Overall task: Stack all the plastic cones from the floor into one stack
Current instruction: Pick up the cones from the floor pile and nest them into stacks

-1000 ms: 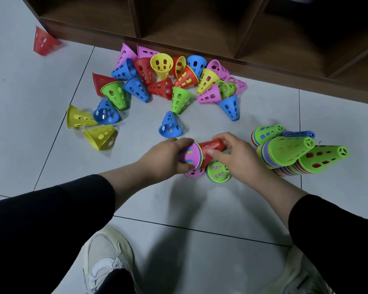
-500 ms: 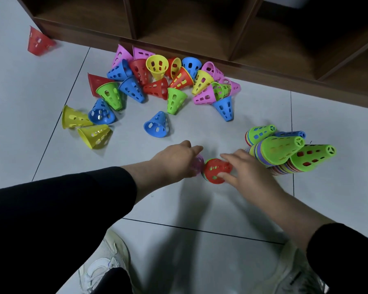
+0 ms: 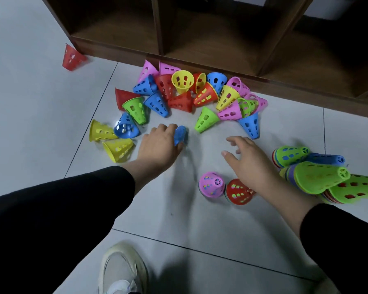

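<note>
On the tiled floor point(image 3: 51, 115), near the middle of the view, the left hand point(image 3: 157, 145) curls its fingers round a blue cone point(image 3: 180, 135); most of that cone is hidden behind the fingers, so how it lies cannot be told. The right hand point(image 3: 250, 164) hovers just right of it, fingers spread and relaxed, holding nothing.

Below the right hand stand two short stacks, narrow ends up: one topped pink point(image 3: 211, 184), one topped red point(image 3: 238, 190), its right edge covered by the wrist. How many cones each holds cannot be counted.

At the right edge lie longer stacks on their sides: three with green tops point(image 3: 319, 177) and one blue point(image 3: 327, 159). The lowest is cut off by the frame, and their layers blur together.

Beyond the hands a loose pile point(image 3: 191, 96) lies against the foot of a wooden shelf point(image 3: 200, 39). Roughly twenty cones show there: pink, red, blue, yellow and green, several overlapping too much for a sure count. Left of the pile are two yellow cones point(image 3: 118, 147) and a blue one point(image 3: 125, 127). One red cone point(image 3: 71, 57) sits well apart at the shelf's corner.

A pale shoe point(image 3: 121, 270) is cut off at the bottom edge.
</note>
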`<control>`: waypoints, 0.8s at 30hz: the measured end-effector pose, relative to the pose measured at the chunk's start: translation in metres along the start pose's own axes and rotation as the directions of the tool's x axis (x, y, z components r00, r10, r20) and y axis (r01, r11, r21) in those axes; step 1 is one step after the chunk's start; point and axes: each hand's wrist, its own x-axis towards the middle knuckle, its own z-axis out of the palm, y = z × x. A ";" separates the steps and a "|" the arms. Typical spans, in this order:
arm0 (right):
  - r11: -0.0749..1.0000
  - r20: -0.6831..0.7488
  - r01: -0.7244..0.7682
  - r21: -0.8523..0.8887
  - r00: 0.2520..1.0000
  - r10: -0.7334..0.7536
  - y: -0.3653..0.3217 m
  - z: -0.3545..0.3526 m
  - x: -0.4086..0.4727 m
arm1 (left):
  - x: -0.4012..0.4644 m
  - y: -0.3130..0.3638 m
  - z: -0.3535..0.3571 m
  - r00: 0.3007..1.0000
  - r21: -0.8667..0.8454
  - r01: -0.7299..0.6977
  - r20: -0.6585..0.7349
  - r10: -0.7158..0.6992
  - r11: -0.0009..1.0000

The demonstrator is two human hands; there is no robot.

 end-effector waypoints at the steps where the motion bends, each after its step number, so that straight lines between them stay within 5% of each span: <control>1: 0.998 0.040 0.033 -0.051 0.999 -0.031 -0.004 0.001 0.013 | 0.008 -0.003 0.002 0.999 0.018 0.033 0.021 -0.033 0.999; 7: 0.900 0.225 0.169 -0.401 0.971 -0.082 -0.010 0.019 0.083 | 0.040 -0.009 0.024 0.971 0.044 0.096 0.214 -0.104 0.994; 10: 0.810 0.270 0.235 -0.537 0.958 -0.100 -0.011 0.025 0.110 | 0.047 -0.010 0.031 0.976 0.062 0.065 0.204 -0.077 0.996; 13: 0.753 0.225 0.294 -0.589 0.954 -0.197 -0.018 0.029 0.124 | 0.054 -0.013 0.032 0.980 0.092 0.045 0.189 -0.062 0.995; 24: 0.716 0.130 0.258 -0.649 0.965 -0.230 -0.032 0.033 0.132 | 0.053 -0.011 0.017 0.866 -0.193 0.364 0.432 -0.254 0.911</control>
